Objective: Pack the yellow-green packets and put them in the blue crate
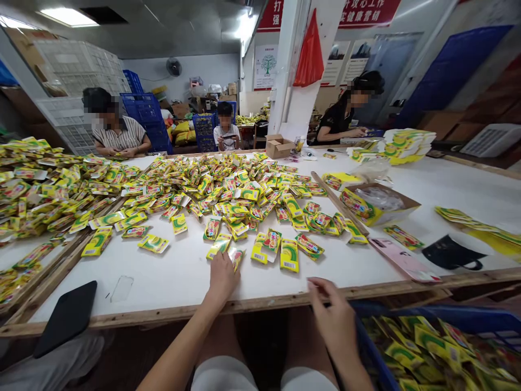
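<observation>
My left hand [223,277] reaches over the white table with its fingers closed on a small yellow-and-green box [218,246] near the front. Another small box [236,258] lies against its fingertips, partly covered by the hand. At the table's front edge hovers my right hand [331,304], its fingers loosely bent and apart, holding nothing that I can see. Between and beyond the hands lie flat yellow boxes, among them one with a barcode [289,256] and a pair with an open white flap [266,247]. A large heap of the same boxes [228,190] spreads behind them.
Wooden strips [340,203] divide the table. A black phone [67,315] overhangs the front left edge. To the right are a pink phone [402,259], a black cup-like item [451,252] and an open carton [378,203]. Below stands a blue crate [366,347] of boxes. Several people sit beyond.
</observation>
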`<move>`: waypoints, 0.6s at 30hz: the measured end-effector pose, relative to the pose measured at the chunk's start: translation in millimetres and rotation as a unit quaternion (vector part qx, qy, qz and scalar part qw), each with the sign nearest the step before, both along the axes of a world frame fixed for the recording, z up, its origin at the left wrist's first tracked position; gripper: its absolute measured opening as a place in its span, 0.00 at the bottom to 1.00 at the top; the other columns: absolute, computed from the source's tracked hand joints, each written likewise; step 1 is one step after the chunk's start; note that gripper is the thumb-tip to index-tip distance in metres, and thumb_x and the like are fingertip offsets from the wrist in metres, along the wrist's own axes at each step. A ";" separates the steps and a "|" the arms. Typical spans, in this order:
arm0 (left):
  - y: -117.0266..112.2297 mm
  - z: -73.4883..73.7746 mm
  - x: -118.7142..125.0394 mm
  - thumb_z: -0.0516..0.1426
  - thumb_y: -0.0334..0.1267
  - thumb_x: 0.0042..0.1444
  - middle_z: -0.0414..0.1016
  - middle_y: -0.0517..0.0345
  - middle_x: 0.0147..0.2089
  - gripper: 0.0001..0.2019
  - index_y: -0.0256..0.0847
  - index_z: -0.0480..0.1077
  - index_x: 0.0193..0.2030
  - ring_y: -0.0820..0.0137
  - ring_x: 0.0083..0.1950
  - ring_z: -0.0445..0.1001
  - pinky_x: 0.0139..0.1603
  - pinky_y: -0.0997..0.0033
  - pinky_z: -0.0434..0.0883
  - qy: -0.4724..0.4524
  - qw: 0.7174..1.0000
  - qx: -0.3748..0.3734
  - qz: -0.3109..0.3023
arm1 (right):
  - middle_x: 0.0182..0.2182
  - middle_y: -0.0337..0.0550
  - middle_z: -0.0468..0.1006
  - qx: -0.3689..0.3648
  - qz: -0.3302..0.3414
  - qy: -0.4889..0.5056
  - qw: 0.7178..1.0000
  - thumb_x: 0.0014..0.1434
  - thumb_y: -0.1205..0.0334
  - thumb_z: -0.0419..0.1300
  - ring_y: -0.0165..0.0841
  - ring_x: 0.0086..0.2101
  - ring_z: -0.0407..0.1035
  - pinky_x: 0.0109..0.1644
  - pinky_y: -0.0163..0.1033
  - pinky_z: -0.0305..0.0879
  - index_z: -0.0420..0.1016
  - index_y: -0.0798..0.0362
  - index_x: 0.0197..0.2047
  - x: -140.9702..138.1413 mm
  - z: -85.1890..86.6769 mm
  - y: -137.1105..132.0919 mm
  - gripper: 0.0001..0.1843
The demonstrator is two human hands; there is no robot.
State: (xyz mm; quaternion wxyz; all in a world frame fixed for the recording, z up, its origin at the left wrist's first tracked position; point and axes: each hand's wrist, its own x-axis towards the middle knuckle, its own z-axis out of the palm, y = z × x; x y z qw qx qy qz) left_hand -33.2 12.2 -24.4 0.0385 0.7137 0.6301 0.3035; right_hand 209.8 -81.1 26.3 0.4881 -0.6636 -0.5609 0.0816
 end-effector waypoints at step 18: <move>-37.4 22.9 -7.6 0.54 0.41 0.58 0.72 0.56 0.42 0.16 0.44 0.62 0.53 0.69 0.37 0.74 0.38 0.68 0.72 -0.410 0.890 -0.123 -0.158 | 0.35 0.41 0.78 -0.053 0.291 0.250 0.922 0.57 0.60 0.55 0.35 0.36 0.73 0.42 0.40 0.69 0.65 0.49 0.43 -103.6 -34.2 67.0 0.09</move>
